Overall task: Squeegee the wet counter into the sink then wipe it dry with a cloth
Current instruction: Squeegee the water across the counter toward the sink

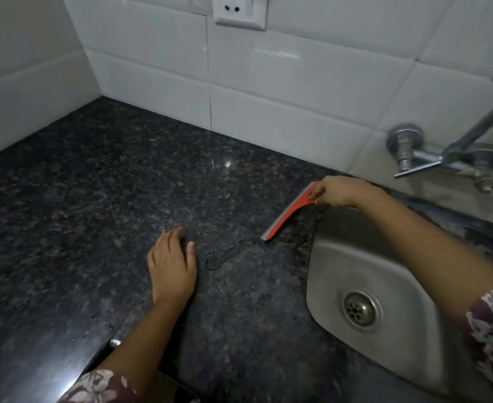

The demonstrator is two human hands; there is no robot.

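1. Squeegee (286, 212): my right hand (338, 191) grips its handle; blade edge on granite counter (94, 199), just beside sink (341, 257) rim.
2. My left hand (172, 264): spread flat, open counter beyond.

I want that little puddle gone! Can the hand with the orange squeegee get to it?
Probably yes. The right hand holds the squeegee, whose blade tip sits just beside the puddle. Only bare counter lies between; the left hand rests off to the side.
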